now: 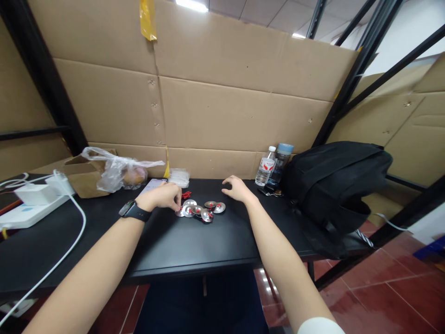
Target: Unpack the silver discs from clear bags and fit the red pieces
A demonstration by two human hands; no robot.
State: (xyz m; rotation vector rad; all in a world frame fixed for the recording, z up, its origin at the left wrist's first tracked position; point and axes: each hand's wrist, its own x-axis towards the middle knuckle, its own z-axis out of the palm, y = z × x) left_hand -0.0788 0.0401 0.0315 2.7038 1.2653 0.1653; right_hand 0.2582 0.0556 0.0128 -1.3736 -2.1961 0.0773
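Observation:
Several small silvery finger cymbals (197,210) with red loops lie in a loose cluster on the black table (181,250). At the left end of the cluster my left hand (166,196), wearing a black watch (130,209) on the wrist, has its fingers closed at the edge of a finger cymbal (180,213). That one is partly covered by the fingertips. A bundle of red cord (186,195) lies just behind the cluster. To the right of the cymbals my right hand (236,189) is held with fingers bent and apart, nothing in it.
Behind my left hand are a phone (153,185) and a clear plastic packet (179,177). A plastic bag (121,171), a cardboard box (85,178) and a white power strip (38,208) stand left. Two bottles (265,167) and a black backpack (333,190) stand right.

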